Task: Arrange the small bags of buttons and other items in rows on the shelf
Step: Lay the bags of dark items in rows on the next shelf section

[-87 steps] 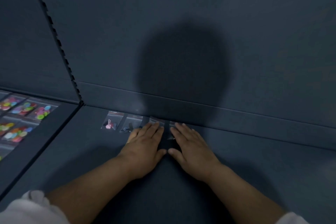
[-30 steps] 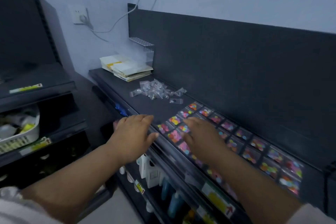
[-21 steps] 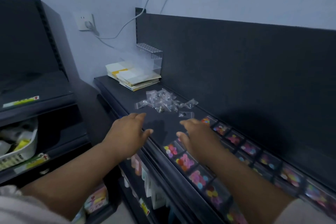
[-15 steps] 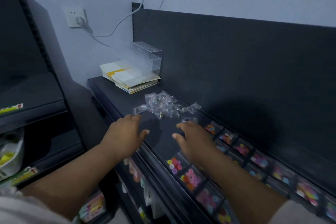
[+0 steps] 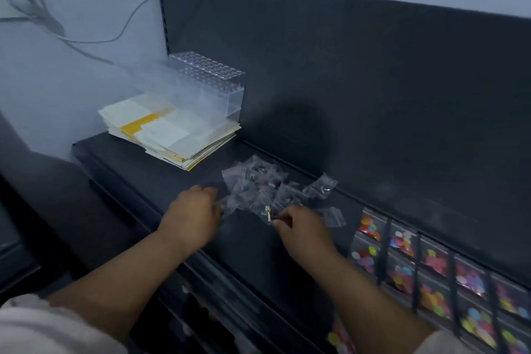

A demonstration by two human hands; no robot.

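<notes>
Both hands have moved forward off the shelf's front edge since the earlier frames and now reach the loose heap; the view has also dropped closer. Far left, a stack of papers (image 5: 169,132) lies under a clear perforated rack (image 5: 212,86), not part of the job. Left hand (image 5: 192,215): fingers bent down at the left edge of the pile of clear bags (image 5: 258,184), fingertips touching or nearly touching the plastic; I cannot tell whether it has hold of one. The pile sits mid-shelf, near the back panel, unsorted and overlapping. Right hand (image 5: 301,230): thumb and forefinger drawn together at the pile's front edge, just beside a bag with a small gold piece (image 5: 268,213); motion blur hides whether the pinch is made, so I cannot tell. One flat bag (image 5: 333,217) lies just right of that hand. Further right, the button bags (image 5: 431,264) already stand in neat rows on the shelf (image 5: 247,244). Judgement: colourful bags done; the whole clear heap is still to be laid out, so the task is roughly mid-way.
</notes>
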